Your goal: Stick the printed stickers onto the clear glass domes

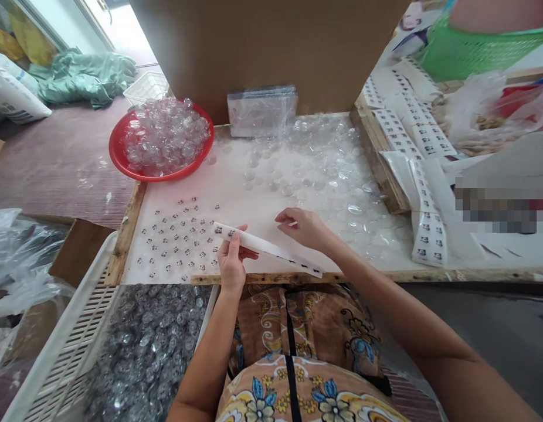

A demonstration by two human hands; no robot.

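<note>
**Sticker strip held over the white work board**

Left hand [230, 258] pinches the near-left end of a long white paper sticker strip [271, 251], thumb and fingers clamped on it. The strip runs from above the board's near-left area to its near edge, slightly right of centre. Small dark printed stickers show at both ends of it.

Right hand [303, 225] is over the middle of the strip, fingertips drawn together; whether they hold a sticker is too small to tell.

White work board [254, 193] with a wooden rim. On its near-left part sit rows of small clear domes with dark stickers [175, 240], too many and too small for an exact count, some dozens. Loose plain clear glass domes [333, 176] are scattered across the far and right part, uncounted.

Counted: one red round plastic bowl [117, 153] heaped with clear domes, far left; one clear plastic bag stack [261, 111] against the brown cardboard wall [271, 47]; one white slatted plastic crate [56, 363] near left, full of finished domes; one green plastic basket [474, 50] far right; several more sticker sheets [412, 126] on the right.

Risks, as I judge them: the strip is held at one end only, so it could sag and brush the finished rows, shifting them. A peeled sticker could fold on itself. A sweeping forearm could push loose domes off the near edge.
</note>
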